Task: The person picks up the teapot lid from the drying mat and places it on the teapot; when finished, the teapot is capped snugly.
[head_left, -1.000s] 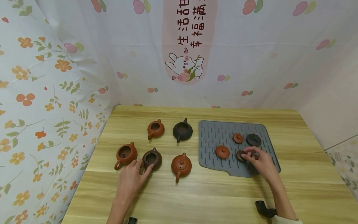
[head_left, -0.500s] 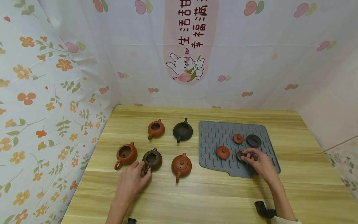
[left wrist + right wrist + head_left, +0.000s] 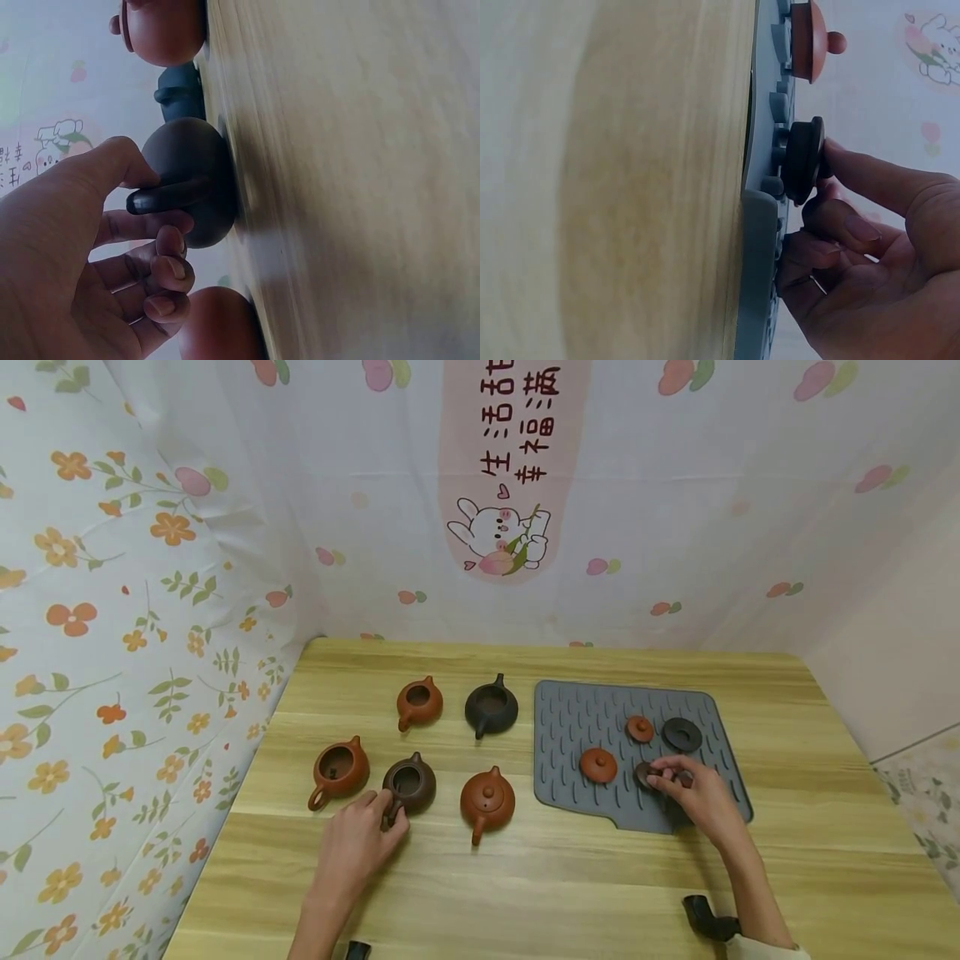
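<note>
My left hand point(image 3: 356, 839) pinches the handle of a dark brown, lidless teapot point(image 3: 420, 785), thumb and index finger on either side in the left wrist view. The teapot point(image 3: 199, 154) stands upright on the wooden table. At the grey ridged mat, my right hand point(image 3: 701, 797) pinches the knob of a dark brown teapot lid point(image 3: 642, 775) between thumb and index finger. In the right wrist view the lid point(image 3: 804, 161) sits right at the mat's ridges, slightly tilted. My other right fingers are curled low beside the mat's edge.
Lidless teapots stand nearby: two orange point(image 3: 354, 768) point(image 3: 431, 710) and one black point(image 3: 498, 714). A lidded orange teapot point(image 3: 495, 818) sits right of the brown one. The mat point(image 3: 562, 718) also bears two orange lids point(image 3: 597, 766) point(image 3: 640, 729) and a black lid point(image 3: 682, 735).
My left hand's thumb has moved from the brown teapot's side down to its handle. The right hand stays at the dark lid, its fingers shifted slightly on the knob.
</note>
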{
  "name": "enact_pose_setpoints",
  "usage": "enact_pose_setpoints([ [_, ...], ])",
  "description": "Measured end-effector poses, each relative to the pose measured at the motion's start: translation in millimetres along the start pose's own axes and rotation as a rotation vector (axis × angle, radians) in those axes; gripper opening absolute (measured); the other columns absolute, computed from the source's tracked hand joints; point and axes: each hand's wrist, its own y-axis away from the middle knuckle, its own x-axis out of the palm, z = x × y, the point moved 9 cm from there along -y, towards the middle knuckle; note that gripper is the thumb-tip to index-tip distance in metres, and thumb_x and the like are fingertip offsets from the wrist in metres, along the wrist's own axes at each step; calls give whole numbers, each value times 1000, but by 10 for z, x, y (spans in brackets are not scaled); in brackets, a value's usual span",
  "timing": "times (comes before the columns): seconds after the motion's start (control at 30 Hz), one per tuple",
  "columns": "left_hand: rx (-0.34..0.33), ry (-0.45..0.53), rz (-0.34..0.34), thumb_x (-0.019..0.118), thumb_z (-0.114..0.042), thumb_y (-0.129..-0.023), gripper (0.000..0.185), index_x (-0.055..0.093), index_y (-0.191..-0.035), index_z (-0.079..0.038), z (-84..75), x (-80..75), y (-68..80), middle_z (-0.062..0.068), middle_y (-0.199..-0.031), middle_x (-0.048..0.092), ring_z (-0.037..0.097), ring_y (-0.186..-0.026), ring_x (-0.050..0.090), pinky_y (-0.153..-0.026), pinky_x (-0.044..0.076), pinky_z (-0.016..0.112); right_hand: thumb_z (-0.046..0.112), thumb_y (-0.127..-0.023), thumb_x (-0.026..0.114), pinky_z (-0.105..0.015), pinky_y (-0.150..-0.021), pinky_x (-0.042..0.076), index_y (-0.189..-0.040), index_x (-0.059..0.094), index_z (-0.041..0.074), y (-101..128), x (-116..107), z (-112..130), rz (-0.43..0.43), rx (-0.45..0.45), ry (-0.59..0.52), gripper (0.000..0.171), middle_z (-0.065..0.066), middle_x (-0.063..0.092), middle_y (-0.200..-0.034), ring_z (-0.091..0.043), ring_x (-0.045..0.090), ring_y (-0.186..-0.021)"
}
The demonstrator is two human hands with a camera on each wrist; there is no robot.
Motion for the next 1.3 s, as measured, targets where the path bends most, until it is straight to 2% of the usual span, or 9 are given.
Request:
enact_pose_setpoints([
  [0.33,8,-5,-4,77,-20,-78,26,53,-70,-16,-6,-1,-11,-5,-62,44,9,-50,35,-46,32,26,33,-95,70,-21,-63,42,-118,68,4,6,-2,3,1,3,6,37,-11,68,-101,0,52,-74],
  [0.6,9,-6,-14,77,-20,-78,25,54,-70,-16,-9,-13,-10,-6,-61,44,10,-50,35,-46,32,26,34,-95,70,-22,-61,41,-116,68,6,13,-27,60,-27,-18,21,35,-9,68,-97,0,51,-72],
  [0.87,4,-5,-10,77,-19,-78,26,53,-70,-16,-9,-16,2,-6,-61,44,9,-50,35,-46,32,26,35,-96,68,-21,-65,43,-116,68,8,5,-30,184,-11,-30,11,34,-9,69,-102,0,54,-76],
  [1.3,11,-12,-29,78,-18,-77,27,53,-70,-15,-26,-45,10,-4,-61,44,10,-50,35,-45,32,26,35,-95,69,-23,-59,42,-117,66,9,31,71,481,30,-80,-56,34,-9,67,-101,-2,54,-71],
])
